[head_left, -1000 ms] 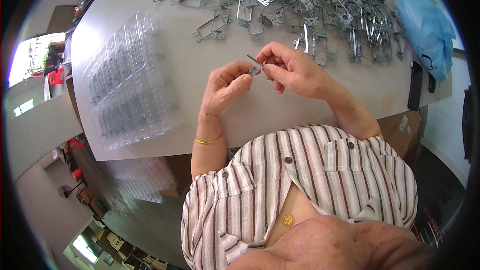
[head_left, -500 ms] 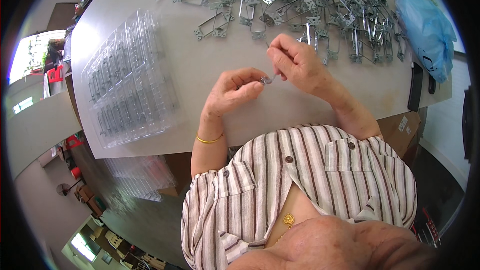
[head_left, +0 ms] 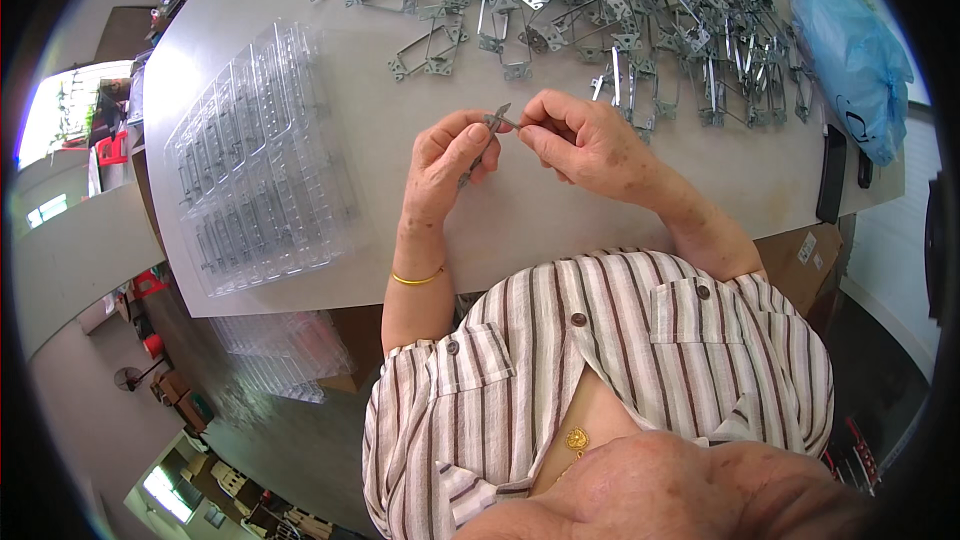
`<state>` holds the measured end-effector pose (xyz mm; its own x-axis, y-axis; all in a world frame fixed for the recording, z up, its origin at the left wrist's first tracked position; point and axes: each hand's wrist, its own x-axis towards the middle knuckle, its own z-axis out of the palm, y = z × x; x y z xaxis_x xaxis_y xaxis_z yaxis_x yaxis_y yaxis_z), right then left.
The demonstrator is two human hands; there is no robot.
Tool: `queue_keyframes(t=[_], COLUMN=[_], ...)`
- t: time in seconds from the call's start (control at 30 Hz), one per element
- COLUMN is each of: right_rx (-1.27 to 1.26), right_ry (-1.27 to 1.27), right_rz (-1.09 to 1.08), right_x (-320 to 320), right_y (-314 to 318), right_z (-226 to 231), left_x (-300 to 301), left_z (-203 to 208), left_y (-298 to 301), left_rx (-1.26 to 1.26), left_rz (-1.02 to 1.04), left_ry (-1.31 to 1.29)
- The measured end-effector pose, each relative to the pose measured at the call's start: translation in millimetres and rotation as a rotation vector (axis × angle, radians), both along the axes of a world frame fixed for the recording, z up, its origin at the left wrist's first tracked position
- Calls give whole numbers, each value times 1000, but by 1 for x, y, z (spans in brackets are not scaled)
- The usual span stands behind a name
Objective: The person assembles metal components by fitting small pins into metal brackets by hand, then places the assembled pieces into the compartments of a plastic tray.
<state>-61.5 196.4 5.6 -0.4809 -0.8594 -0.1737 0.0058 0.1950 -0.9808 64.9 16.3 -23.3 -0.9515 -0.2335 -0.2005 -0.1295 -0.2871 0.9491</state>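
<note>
Over the near middle of the table, my left hand [head_left: 445, 160] pinches a small grey metal bracket [head_left: 490, 140] between thumb and fingers. The bracket is tilted, its upper end poking out above the thumb. Close on its right, my right hand [head_left: 590, 145] is closed, thumb and forefinger pressed together at a thin part of the bracket; the fingers hide most of that part. Beyond both hands lies a heap of similar metal brackets [head_left: 625, 40], tangled together, many with long thin rods.
Stacked clear plastic trays [head_left: 330, 195] holding rows of metal parts stand at the left of the table. A blue plastic bag [head_left: 850, 70] sits at the far right, near a black bar-shaped object [head_left: 830, 175]. A cardboard box [head_left: 805, 260] is below the table's right edge.
The bracket has turned and now stands tilted in my left hand, which has moved slightly up and left. My right hand has come down and left to the bracket's end.
</note>
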Motion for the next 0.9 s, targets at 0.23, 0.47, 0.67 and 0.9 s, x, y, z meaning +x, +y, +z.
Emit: queue_keyframes(t=[0.23,0.47,0.67,0.9], right_rx=[37,46,28,-194], right_ry=[-249,-586,-342,-184], right_rz=[-9,62,-12,-55], right_x=[-1,-5,-14,-3], right_y=[-1,-6,-1,0], right_z=[2,6,-9,-10], left_x=[4,4,-1,-1], left_z=[-9,3,1,5], left_y=[-2,0,1,14], left_rx=[-98,-277,-178,-339], left_rz=[-67,-15,103,51], left_ry=[-27,74,-7,13])
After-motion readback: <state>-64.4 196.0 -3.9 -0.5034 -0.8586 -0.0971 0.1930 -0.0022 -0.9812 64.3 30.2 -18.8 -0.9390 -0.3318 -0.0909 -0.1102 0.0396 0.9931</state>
